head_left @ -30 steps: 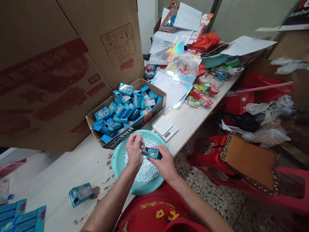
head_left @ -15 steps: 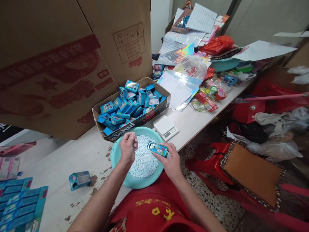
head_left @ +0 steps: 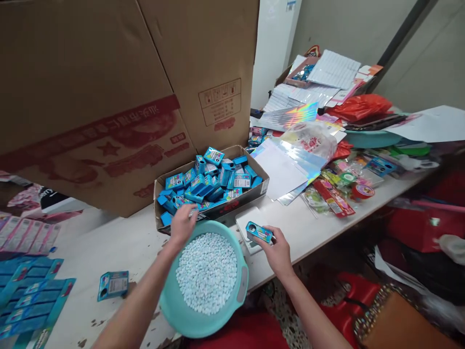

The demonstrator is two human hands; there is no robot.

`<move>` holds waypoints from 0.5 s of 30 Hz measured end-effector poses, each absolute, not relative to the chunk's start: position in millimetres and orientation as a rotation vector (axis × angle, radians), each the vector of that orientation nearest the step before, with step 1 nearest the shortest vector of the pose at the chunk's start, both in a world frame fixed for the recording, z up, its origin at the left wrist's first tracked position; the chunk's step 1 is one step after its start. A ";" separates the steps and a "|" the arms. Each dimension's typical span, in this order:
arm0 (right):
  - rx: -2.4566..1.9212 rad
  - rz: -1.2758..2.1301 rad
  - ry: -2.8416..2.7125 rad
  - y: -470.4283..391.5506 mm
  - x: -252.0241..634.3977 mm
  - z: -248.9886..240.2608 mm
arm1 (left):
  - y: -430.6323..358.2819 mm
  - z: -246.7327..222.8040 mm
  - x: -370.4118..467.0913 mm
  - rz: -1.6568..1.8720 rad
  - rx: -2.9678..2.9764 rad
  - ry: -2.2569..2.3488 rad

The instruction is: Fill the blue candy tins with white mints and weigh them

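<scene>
The blue box (head_left: pixel 258 232), gripped in the right hand (head_left: pixel 278 248), has moved from over the basin (head_left: pixel 192 325) to its two o'clock, partly hiding the scale (head_left: pixel 242 219); contact is unclear. The left hand (head_left: pixel 184 223), farther off now, is at eleven, covering the carton's (head_left: pixel 247 199) lettering; its curled fingers' contents are indiscernible.

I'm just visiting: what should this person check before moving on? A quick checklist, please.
1. Box held: ok, in the right hand.
2. Box's hole facing up: ok.
3. Box resting on the scale: cannot tell; it overlaps it in view.
4. Scale reading: cannot tell, not legible.
5. Left hand empty: cannot tell, fingers curled.
6. Pellets inside the basin: ok.
</scene>
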State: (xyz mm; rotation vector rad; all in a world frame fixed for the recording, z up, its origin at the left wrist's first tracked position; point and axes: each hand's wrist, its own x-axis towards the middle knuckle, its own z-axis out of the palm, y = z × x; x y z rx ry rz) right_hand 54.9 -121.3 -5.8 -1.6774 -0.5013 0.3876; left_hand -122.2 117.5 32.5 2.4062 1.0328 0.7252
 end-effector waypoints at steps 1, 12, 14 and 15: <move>-1.681 0.377 -0.520 -116.5 64.8 -14.6 | 139.8 38.5 -105.0 0.658 2.488 1.154; -1.665 0.475 -0.797 -77.0 131.2 -56.8 | 222.0 35.9 -26.1 -0.183 2.567 1.631; -1.689 0.421 -0.789 -85.9 135.5 -53.9 | 216.2 44.4 -36.1 0.014 2.453 1.798; -1.706 0.381 -0.747 -94.1 136.7 -51.8 | 211.8 50.1 -42.6 0.168 2.366 1.870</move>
